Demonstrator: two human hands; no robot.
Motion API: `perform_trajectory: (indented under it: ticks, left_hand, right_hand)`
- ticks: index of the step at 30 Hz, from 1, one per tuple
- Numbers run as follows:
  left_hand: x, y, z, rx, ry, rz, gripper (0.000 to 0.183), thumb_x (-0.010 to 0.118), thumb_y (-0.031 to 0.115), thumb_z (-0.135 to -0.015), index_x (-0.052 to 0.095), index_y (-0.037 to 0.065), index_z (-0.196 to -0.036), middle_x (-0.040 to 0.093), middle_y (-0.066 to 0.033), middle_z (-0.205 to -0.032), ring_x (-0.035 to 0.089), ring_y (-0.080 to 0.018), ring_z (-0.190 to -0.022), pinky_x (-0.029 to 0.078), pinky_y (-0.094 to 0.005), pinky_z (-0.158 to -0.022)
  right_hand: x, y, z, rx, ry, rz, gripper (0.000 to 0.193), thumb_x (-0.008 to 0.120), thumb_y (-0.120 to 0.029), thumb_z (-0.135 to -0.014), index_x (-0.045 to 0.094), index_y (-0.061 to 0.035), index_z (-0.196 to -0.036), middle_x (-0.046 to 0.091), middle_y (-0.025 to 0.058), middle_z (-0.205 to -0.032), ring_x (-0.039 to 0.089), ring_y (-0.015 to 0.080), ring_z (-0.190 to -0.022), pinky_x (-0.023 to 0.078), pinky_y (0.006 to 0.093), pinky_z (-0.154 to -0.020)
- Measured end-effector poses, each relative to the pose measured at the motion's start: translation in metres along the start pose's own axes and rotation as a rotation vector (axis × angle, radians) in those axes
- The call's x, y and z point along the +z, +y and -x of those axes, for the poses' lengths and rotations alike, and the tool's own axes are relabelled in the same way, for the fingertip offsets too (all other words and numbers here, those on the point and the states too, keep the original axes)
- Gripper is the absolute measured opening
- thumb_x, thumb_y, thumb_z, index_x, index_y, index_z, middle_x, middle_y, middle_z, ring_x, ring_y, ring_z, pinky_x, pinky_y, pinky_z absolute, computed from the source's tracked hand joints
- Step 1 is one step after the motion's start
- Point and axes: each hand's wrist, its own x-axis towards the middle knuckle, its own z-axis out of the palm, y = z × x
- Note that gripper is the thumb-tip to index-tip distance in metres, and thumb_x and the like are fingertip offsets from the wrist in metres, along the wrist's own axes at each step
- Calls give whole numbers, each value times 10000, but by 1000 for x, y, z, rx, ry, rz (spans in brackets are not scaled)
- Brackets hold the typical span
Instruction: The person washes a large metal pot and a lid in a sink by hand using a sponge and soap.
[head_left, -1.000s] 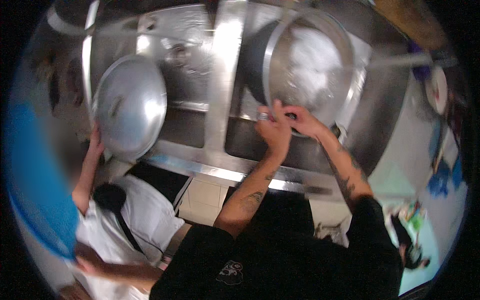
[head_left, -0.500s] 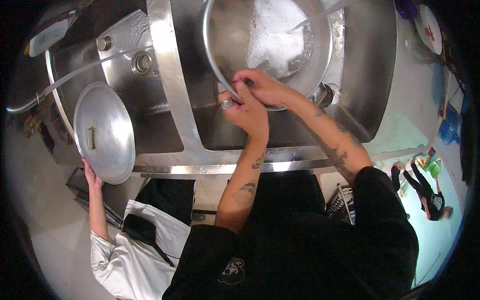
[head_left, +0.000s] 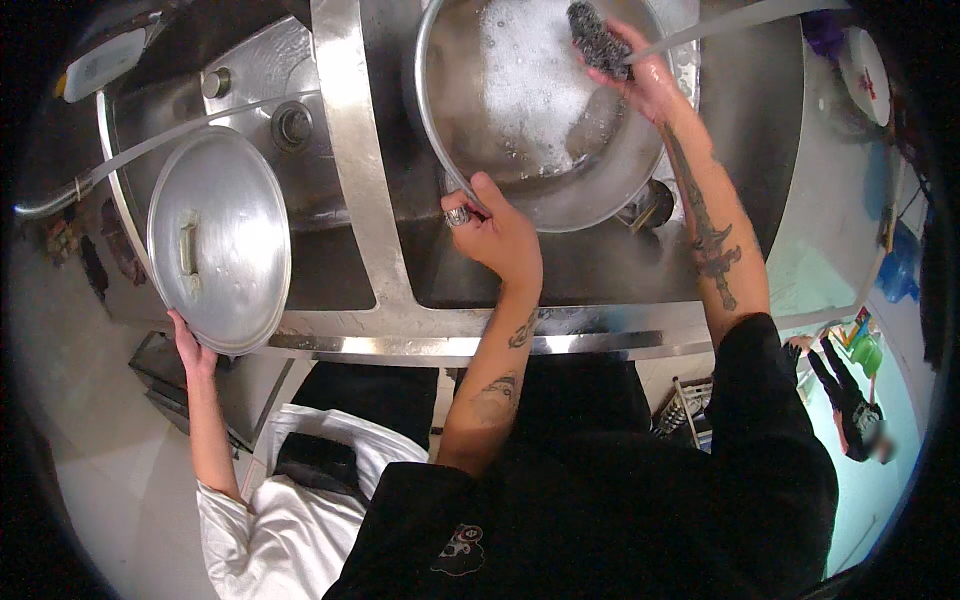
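Observation:
A large metal pot [head_left: 640, 185] with white suds [head_left: 520, 75] in it sits in the right sink basin. My left hand [head_left: 500, 225], a ring on one finger, grips the pot's near-left rim with the thumb laid over it. Over the far right part of the pot, my right hand [head_left: 645, 85] holds a dark grey steel wool scrubber [head_left: 598, 40] above the suds. What looks like a stream of water [head_left: 730, 28] slants in from the upper right and crosses in front of that hand.
To my left, a co-worker's hand [head_left: 192, 345] holds a round metal lid [head_left: 235, 250] over the left basin, which has a drain [head_left: 292, 125]. A metal divider [head_left: 355, 150] separates the basins. A blue plastic item [head_left: 900, 262] lies at the right; another person [head_left: 855, 405] stands beyond.
My right hand has left the near rim beside my left hand and moved up and right over the pot, bringing the scrubber into view. The co-worker's lid has shifted slightly and tilted.

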Motion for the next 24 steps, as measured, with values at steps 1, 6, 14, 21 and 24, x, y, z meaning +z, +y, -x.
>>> perform_trajectory:
  ticks: [1,6,14,21,24]
  left_hand:
    - [3,-1,-3,18,7,20,330,516,240,-989,410,41,-749,420,12,-681,370,-84,-653,334,-260,-594]
    - [12,-1,3,-17,37,104,327,501,189,-993,416,29,-720,417,7,-653,371,-87,-638,332,-277,-560]
    - [17,3,12,-11,70,139,332,496,201,-994,435,14,-727,442,-2,-662,397,-92,-652,342,-272,-576]
    - [17,10,18,-52,0,146,361,438,307,-1020,491,12,-820,556,-39,-782,503,-102,-752,421,-275,-654]
    - [18,13,17,-78,-13,100,379,428,324,-1022,495,7,-823,555,-45,-782,508,-109,-751,420,-277,-654]
  right_hand:
    - [-3,-3,-8,-1,-38,39,429,498,-413,-948,559,-68,-1196,636,66,-1068,630,179,-925,519,297,-788]
    - [-7,57,12,-635,84,1319,303,705,-283,-822,637,-47,-1000,640,125,-1038,604,250,-956,470,390,-841]
    - [27,102,62,251,-661,1529,382,484,-275,-963,598,42,-1142,608,222,-1154,574,304,-1106,449,398,-917]
    - [82,56,122,75,-622,514,468,471,-287,-994,449,10,-1354,586,110,-1252,545,160,-1114,408,293,-987]
    - [85,33,131,123,-694,517,482,473,-289,-996,433,9,-1373,571,96,-1274,531,145,-1123,398,278,-1000]
